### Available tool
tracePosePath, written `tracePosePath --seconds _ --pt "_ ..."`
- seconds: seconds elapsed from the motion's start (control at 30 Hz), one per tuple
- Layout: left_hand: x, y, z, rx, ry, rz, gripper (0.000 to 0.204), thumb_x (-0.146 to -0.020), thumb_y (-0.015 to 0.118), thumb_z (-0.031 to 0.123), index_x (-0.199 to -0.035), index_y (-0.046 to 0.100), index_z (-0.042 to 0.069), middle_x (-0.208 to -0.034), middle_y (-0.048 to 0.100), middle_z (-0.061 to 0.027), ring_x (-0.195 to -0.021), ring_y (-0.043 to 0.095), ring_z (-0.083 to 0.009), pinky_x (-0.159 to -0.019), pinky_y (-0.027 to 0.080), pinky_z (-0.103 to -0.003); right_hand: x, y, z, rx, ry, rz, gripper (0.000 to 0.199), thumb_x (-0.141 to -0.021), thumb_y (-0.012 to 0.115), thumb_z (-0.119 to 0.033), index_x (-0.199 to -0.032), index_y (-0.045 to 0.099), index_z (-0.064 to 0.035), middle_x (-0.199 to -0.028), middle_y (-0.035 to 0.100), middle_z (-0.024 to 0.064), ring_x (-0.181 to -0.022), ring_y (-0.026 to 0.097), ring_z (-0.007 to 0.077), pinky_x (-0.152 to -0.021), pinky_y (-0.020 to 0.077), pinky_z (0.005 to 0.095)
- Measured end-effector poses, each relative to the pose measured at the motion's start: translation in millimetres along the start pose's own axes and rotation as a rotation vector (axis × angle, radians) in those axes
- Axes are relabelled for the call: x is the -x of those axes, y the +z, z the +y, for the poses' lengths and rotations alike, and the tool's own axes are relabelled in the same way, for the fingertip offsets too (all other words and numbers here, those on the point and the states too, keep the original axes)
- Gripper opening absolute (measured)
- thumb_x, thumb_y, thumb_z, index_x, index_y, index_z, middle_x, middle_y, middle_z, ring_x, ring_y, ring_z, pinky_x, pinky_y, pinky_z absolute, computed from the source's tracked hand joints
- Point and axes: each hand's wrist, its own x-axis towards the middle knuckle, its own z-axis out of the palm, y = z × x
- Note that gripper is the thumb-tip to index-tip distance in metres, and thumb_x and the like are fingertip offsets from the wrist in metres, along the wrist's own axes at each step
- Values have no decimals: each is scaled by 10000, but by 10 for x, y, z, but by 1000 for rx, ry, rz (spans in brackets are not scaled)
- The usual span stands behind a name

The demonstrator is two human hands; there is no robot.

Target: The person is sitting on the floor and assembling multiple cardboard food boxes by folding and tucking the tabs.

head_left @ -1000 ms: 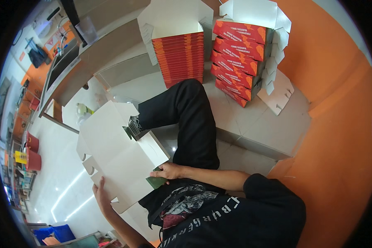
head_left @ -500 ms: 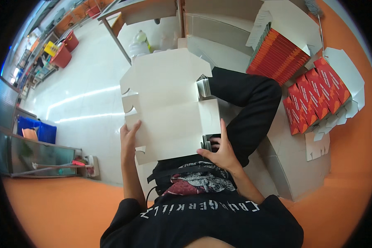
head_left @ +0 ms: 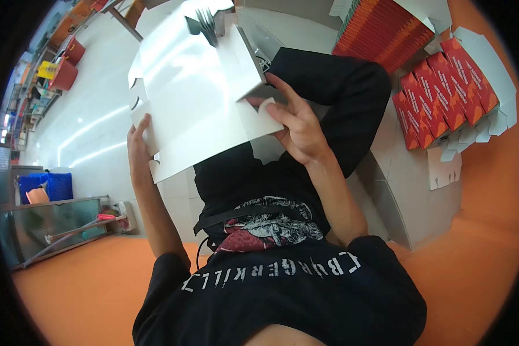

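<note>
A flat white cardboard box blank (head_left: 190, 109) with cut flaps and notches along its sides is held tilted above my lap. My left hand (head_left: 139, 138) grips its left edge, thumb on top. At the right edge, my right hand (head_left: 297, 124) pinches a small side flap between thumb and fingers, bending it; some fingertips are hidden behind the card. A larger side flap (head_left: 245, 63) just beyond that hand stands folded up. Several flap edges (head_left: 205, 27) fan out at the blank's far end. Whether more blanks lie underneath, I cannot tell.
At far right stand red-orange cartons (head_left: 444, 95) with open white flaps, beside a tight row of red flat cartons (head_left: 380, 32) in a white box. My bent leg (head_left: 340, 92) lies right of the blank. A blue crate (head_left: 57, 187) and red bins (head_left: 63, 75) are at left.
The blank has moved away from me and leftward, and tilted. My right hand has risen along its right edge to a flap, which is now bent; the neighbouring flap is folded up.
</note>
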Motion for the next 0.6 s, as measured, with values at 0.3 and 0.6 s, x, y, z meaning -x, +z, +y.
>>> tracePosePath --seconds 0.3,0.6 --pt "-80 -136 24 -18 171 10 478 -818 660 252 -1150 524 -63 -1022 605 -138 -889 603 -211 -772 483 -299 -355 -139 -64 515 102 -103 529 -854 621 -223 -1265 415 38 -1064 573 110 -951 554 139 -810 459 260" --pt "-78 -179 -147 -37 102 -9 450 -818 664 239 -1133 543 -58 -995 614 -121 -854 601 -196 -726 487 -310 -446 -291 215 421 202 -6 455 -834 670 -232 -1125 520 84 -1026 605 122 -921 591 145 -770 480 249"
